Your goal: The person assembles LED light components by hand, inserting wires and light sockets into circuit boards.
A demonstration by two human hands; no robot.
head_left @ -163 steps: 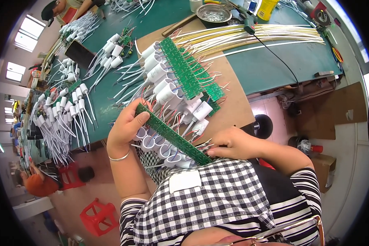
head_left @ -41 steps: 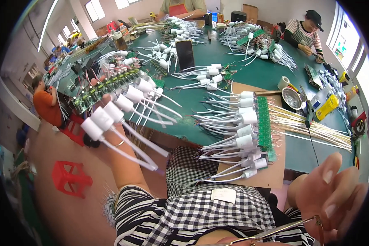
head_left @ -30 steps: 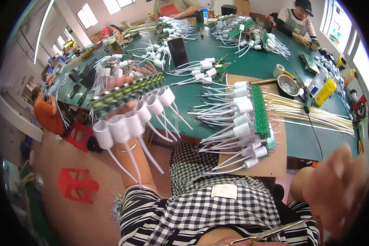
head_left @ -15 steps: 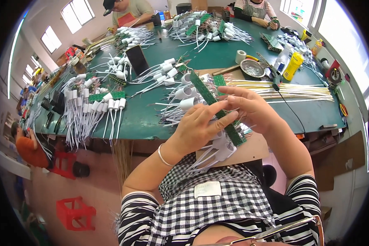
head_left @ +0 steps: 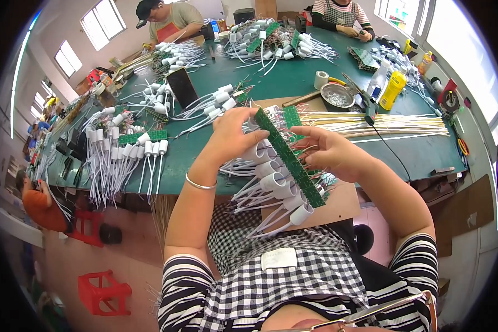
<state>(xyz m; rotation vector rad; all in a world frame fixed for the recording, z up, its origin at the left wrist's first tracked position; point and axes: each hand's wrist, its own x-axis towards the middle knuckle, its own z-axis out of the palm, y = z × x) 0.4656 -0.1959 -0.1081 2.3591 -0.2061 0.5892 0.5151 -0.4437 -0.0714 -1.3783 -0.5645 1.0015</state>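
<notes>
A long green circuit board [head_left: 290, 157] stands on edge, slanting from far left to near right. Along its left side runs a row of white cylindrical sockets [head_left: 274, 182] with white cables. My left hand [head_left: 235, 135] grips the board's far end, thumb against its face. Beyond the board's right side, my right hand [head_left: 335, 155] has its fingers apart, tips close to the thin reddish wires [head_left: 310, 149]. Whether any wire is touched is hard to make out. Under the near end lies a brown board [head_left: 340, 202], and a smaller green circuit board [head_left: 292, 116] is just behind.
Bundles of white sockets [head_left: 133, 149] cover the left of the green table [head_left: 276, 83]. A black phone-like slab [head_left: 182, 87] stands behind. On the right are a metal bowl [head_left: 337, 96], a soldering iron [head_left: 369, 110], pale rods [head_left: 393, 123] and a yellow bottle [head_left: 393, 90]. Two people sit across.
My left hand has shifted from the middle of the circuit board to its far end, uncovering the row of sockets. My right hand has moved slightly down, its fingers still spread near the wires.
</notes>
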